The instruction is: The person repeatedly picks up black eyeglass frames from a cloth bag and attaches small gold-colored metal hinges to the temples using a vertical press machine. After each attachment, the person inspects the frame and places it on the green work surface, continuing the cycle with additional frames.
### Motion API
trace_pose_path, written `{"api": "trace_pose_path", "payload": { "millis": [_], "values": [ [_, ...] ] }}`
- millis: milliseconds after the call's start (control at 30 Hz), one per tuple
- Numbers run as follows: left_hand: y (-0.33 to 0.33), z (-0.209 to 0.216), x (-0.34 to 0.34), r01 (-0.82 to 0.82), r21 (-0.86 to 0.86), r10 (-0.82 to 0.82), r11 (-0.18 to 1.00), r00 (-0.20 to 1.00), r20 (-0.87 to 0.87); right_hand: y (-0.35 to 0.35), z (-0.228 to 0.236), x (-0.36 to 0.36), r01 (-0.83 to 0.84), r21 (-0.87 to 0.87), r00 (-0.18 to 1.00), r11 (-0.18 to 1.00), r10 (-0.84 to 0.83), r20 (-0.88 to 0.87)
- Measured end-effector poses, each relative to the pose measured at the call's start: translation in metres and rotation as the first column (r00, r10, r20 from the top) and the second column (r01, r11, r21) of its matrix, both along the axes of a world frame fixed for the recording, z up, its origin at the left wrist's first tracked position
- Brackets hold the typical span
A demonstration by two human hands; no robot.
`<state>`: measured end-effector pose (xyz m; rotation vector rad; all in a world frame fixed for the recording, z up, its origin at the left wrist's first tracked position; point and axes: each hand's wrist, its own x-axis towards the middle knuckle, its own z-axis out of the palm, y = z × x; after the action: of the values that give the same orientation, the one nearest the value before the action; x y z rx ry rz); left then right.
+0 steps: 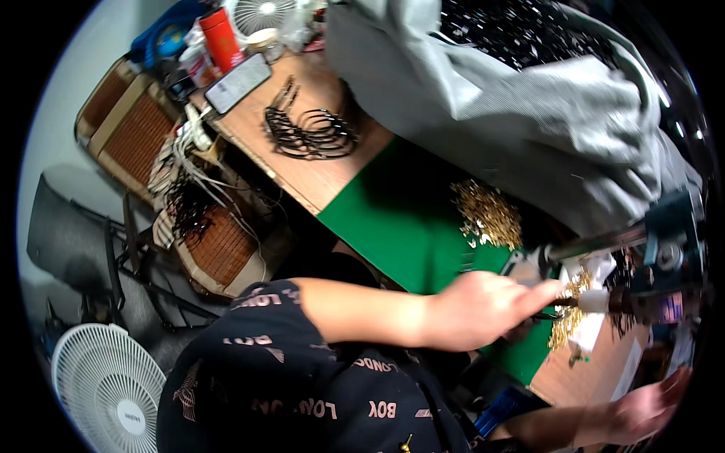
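Observation:
My left hand reaches across the green mat to a dark bench machine on the right. Its fingers are closed together, with thin dark parts showing beneath them; what they hold is hidden and blurred. Just past the fingertips is the machine's white cylindrical piece. Small gold pieces lie heaped on the mat beyond my left hand, and more gold pieces lie below the machine. At the lower right, my right hand is apart from the machine, its fingers smeared by motion.
Thin black curved bands lie on the wooden tabletop, near a phone and a red bottle. Grey cloth holding many black pieces covers the far side. Chairs with cables and a white fan stand left.

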<state>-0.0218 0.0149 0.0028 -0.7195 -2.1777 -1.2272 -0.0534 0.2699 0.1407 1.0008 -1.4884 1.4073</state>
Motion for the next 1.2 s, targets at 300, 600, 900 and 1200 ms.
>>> {"api": "trace_pose_path", "payload": {
  "millis": [300, 600, 900, 1200],
  "values": [
    [-0.123, -0.004, 0.062, -0.298, -0.327, 0.426, 0.897, 0.78, 0.458, 0.004, -0.107, 0.007, 0.439, 0.311, 0.816, 0.843, -0.519, 0.254],
    [-0.183, -0.023, 0.034, -0.196, -0.546, 0.358, 0.815, 0.91, 0.208, -0.077, -0.125, 0.024, 0.034, 0.256, 0.839, 0.966, -0.167, 0.518],
    [-0.297, -0.042, 0.013, -0.575, -0.658, 0.818, 0.486, 0.564, 0.11, -0.093, -0.127, 0.026, -0.112, 0.283, 0.79, 0.953, -0.087, 0.607],
    [-0.355, -0.038, 0.026, -0.543, -0.752, 0.847, 0.373, 0.53, 0.037, -0.248, -0.138, 0.021, -0.315, 0.837, 0.941, 0.447, 0.032, 0.337]
  ]
}}
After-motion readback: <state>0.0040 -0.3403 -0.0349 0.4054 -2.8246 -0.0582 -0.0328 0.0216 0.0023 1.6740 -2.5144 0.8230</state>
